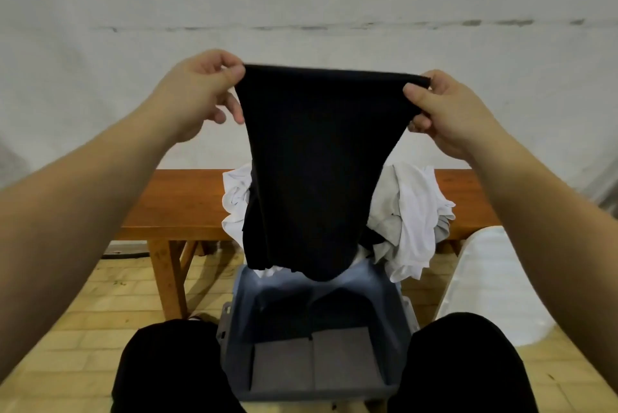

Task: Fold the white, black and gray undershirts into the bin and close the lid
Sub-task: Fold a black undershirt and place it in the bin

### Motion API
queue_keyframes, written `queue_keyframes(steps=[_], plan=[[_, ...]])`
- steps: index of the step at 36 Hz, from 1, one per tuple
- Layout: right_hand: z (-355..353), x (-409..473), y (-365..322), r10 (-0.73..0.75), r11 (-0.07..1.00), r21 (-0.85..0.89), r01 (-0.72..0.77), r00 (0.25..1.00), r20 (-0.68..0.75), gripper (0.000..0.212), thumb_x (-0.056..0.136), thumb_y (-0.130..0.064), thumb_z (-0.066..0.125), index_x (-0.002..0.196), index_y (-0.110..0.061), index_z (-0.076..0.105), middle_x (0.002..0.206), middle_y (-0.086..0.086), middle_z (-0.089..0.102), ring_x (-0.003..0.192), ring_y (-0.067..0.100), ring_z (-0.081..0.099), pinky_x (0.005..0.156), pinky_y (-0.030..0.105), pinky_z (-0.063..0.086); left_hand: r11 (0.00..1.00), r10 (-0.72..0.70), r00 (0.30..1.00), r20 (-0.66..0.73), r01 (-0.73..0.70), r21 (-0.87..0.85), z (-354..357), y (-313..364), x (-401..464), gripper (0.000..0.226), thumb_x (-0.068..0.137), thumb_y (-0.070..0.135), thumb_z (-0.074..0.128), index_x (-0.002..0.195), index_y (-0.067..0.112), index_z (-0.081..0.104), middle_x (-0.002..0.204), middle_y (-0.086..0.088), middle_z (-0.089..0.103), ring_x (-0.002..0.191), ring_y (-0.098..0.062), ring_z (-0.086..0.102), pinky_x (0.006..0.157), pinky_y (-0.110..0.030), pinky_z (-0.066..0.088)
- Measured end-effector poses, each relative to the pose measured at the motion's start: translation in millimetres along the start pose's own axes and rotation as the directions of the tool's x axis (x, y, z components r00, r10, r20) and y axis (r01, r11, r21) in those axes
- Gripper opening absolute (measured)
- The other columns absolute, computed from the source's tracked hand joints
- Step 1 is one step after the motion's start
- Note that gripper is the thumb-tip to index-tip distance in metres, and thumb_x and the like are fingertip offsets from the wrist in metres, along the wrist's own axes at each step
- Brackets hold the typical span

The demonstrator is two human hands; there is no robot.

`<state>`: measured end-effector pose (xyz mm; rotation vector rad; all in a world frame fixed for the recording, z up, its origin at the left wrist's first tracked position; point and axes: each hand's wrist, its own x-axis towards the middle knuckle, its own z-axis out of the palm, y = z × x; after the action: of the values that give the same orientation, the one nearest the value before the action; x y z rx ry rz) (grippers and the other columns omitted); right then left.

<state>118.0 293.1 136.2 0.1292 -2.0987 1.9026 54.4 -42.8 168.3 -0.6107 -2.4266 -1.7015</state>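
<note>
While both hands work at chest height, the soft black cotton undershirt (pixel 311 161) hangs full length between them, above the open grey plastic bin (pixel 398 329). The left hand (pixel 200 95) pinches one end of the top edge between thumb and forefinger; the right hand (pixel 438 108) pinches the other end the same way, remaining fingers curled behind the cloth. The edge is pulled taut, almost level. Judgement: holding it by two corners lets gravity shake out wrinkles and shows the garment's outline, so the fold lines can be set squarely.

The lower hem dangles just over the far rim of the bin, near it, contact not determinable.

Bin position: on the yellow tiled floor (pixel 100 305), between the person's knees in black trousers (pixel 174 369). Judgement: placed there so each folded piece drops straight down without reaching. Two dark grey folded pieces (pixel 314 362) already lie flat side by side at the near end of the bin floor.

Unfolded stock: a loose heap of white and grey undershirts (pixel 411 212) sits on the reddish-brown wooden bench (pixel 180 198) right behind the bin, some cloth spilling over the bench edge toward it. A white panel (pixel 491 282), possibly the lid, leans at the right; identity uncertain.

Judgement: folding of the black piece is not yet begun; several garments remain; the lid is still off.
</note>
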Motion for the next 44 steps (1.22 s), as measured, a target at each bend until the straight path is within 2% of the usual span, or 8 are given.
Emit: queue_keyframes(steps=[2,5,14,19,28,32,38,44], plan=[[3.6,-1.0,1.1,0.016,1.000,0.004,-0.016,0.999,0.035,0.010,0.102,-0.016,0.052,0.093,-0.018,0.048,0.072,-0.006,0.055,0.044,0.008,0.036,0.059,0.026,0.042,0.995,-0.026,0.997,0.070,0.032,-0.090,-5.2,2.3,4.7,0.015,0.103,0.023,0.050,0.089,0.023,0.056,0.087,0.001,0.062,0.052,-0.018,0.063,0.042,-0.022,0.035],[9.3,-2.9,10.5,0.085,0.990,-0.117,-0.072,0.990,0.112,0.012,0.101,-0.016,0.054,0.090,-0.017,0.048,0.067,-0.007,0.053,0.043,0.009,0.040,0.055,0.027,0.044,0.994,-0.110,0.977,0.185,0.113,-0.008,-5.8,-5.5,7.0,0.016,0.103,0.021,0.049,0.089,0.020,0.056,0.086,0.001,0.062,0.049,-0.017,0.061,0.040,-0.019,0.035],[11.3,6.4,3.2,0.049,0.998,-0.042,-0.044,0.990,0.129,0.005,0.102,-0.017,0.051,0.097,-0.015,0.051,0.066,-0.008,0.061,0.044,0.008,0.046,0.050,0.023,0.046,0.977,-0.088,0.980,0.178,0.120,-0.178,-20.5,-18.4,18.9,0.020,0.102,0.016,0.045,0.086,0.017,0.056,0.076,0.004,0.065,0.042,-0.015,0.056,0.037,-0.019,0.029],[11.3,18.3,-4.1,-0.021,1.000,-0.005,0.022,0.990,0.139,0.014,0.103,-0.018,0.050,0.112,-0.019,0.059,0.074,-0.008,0.066,0.046,0.009,0.049,0.052,0.021,0.047,0.979,-0.073,0.979,0.190,0.107,-0.172,-21.9,-14.9,28.5,0.019,0.102,0.017,0.046,0.085,0.017,0.056,0.076,0.003,0.066,0.043,-0.015,0.056,0.037,-0.019,0.029],[12.9,63.8,7.5,0.015,0.996,-0.093,-0.007,0.997,0.079,0.011,0.101,-0.023,0.055,0.099,-0.024,0.065,0.074,-0.009,0.067,0.048,0.007,0.053,0.054,0.020,0.050,0.989,-0.132,0.985,0.115,0.138,-0.048,-10.6,-24.7,73.1,0.019,0.102,0.022,0.049,0.085,0.020,0.056,0.078,0.004,0.068,0.052,-0.016,0.061,0.045,-0.021,0.036],[17.7,96.6,32.1,0.084,0.985,-0.155,-0.077,0.996,0.039,0.009,0.099,-0.027,0.058,0.102,-0.025,0.066,0.080,-0.010,0.070,0.056,0.008,0.062,0.058,0.021,0.053,0.980,-0.198,0.978,0.059,0.197,0.026,3.4,-48.8,104.3,0.016,0.101,0.022,0.051,0.086,0.021,0.055,0.085,0.004,0.065,0.059,-0.015,0.070,0.050,-0.023,0.041],[23.4,138.9,77.1,0.166,0.967,-0.193,-0.166,0.986,-0.016,0.020,0.098,-0.028,0.059,0.115,-0.020,0.064,0.109,-0.002,0.071,0.087,0.013,0.074,0.072,0.026,0.056,0.964,-0.259,0.966,0.005,0.258,0.060,29.3,-86.8,141.6,0.015,0.103,0.022,0.047,0.089,0.020,0.053,0.097,-0.002,0.062,0.068,-0.014,0.073,0.054,-0.023,0.052],[27.7,135.6,127.6,0.224,0.962,-0.158,-0.222,0.975,-0.007,0.014,0.098,-0.028,0.059,0.109,-0.021,0.063,0.107,-0.002,0.072,0.094,0.014,0.073,0.074,0.026,0.052,0.955,-0.281,0.960,-0.010,0.280,0.094,41.4,-121.1,133.6,0.011,0.102,0.022,0.047,0.096,0.020,0.056,0.104,-0.005,0.061,0.077,-0.016,0.073,0.061,-0.029,0.055]])
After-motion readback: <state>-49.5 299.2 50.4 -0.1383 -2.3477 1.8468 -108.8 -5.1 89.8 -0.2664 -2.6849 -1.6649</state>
